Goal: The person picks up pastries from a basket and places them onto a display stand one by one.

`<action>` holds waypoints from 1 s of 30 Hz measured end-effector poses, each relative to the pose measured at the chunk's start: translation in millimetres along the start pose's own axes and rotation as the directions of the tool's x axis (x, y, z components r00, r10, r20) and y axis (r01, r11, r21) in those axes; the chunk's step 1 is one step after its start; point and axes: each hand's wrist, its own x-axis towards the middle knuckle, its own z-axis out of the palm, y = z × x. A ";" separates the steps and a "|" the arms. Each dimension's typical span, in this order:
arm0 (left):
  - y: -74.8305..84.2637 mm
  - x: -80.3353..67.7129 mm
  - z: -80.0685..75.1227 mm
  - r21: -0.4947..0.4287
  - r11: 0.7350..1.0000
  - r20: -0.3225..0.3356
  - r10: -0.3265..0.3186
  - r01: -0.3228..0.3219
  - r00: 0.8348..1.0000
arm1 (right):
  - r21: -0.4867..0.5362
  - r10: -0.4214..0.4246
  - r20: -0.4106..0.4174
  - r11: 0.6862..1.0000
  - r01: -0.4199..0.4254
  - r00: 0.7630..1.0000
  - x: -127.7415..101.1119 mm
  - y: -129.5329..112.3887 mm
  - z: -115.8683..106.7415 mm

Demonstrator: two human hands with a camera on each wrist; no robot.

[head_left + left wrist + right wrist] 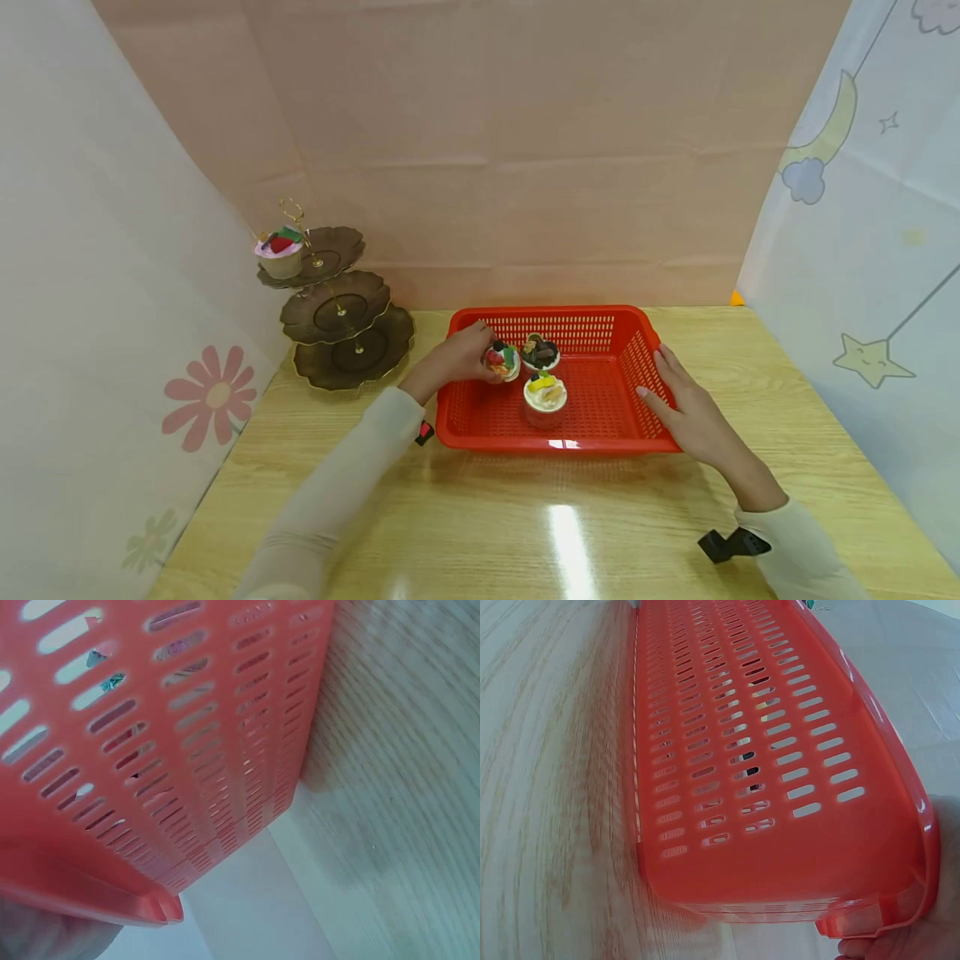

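Item: red slotted plastic basket, standing on the wooden bench near its far edge, centre.

Contents, three cupcakes in the left half:
- strawberry-and-green topped cupcake, by the left wall, far side. The left hand reaches over the left rim, its fingers curled round this cupcake; whether it is lifted clear of the basket floor cannot be told.
- chocolate-topped cupcake, just beside the first, toward the far wall.
- yellow-topped cupcake, nearest the bench's near edge; untouched.

Right hand: laid against the outside of the basket's right wall, fingers straight and relaxed, holding nothing. Both wrist views show only the basket's slotted wall and rim close up against the bench.

Item: three-tier bronze cake stand, far left corner of the bench, well apart from the basket.
- top tier: one pink-frosted cupcake.
- middle and bottom tiers: bare.

Progress, judged from the layout: one cupcake stands on the stand, one is in the fingers, two more wait in the basket.
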 end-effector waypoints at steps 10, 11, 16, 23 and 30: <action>-2.1 -3.2 1.2 -0.093 0.995 -0.047 0.024 -0.029 0.999 | 0.011 -0.006 -0.002 1.000 0.006 1.000 -4.6 1.7 0.7; -2.4 -3.3 0.7 -0.101 0.994 -0.051 0.027 -0.032 0.998 | 0.012 -0.005 -0.001 1.000 0.005 1.000 -4.6 1.4 0.5; -4.8 -2.8 -1.3 -0.127 0.991 -0.064 0.040 -0.048 0.997 | 0.017 -0.005 -0.005 1.000 0.005 1.000 -3.8 -0.2 -0.7; -6.7 -2.3 -3.0 -0.153 0.986 -0.081 0.053 -0.065 0.995 | 0.020 0.003 0.000 1.000 -0.003 1.000 -1.2 0.0 -1.1; -9.8 -1.9 -3.0 -0.175 0.982 -0.097 0.060 -0.076 0.993 | 0.013 0.019 0.004 1.000 -0.019 1.000 0.4 0.4 -0.7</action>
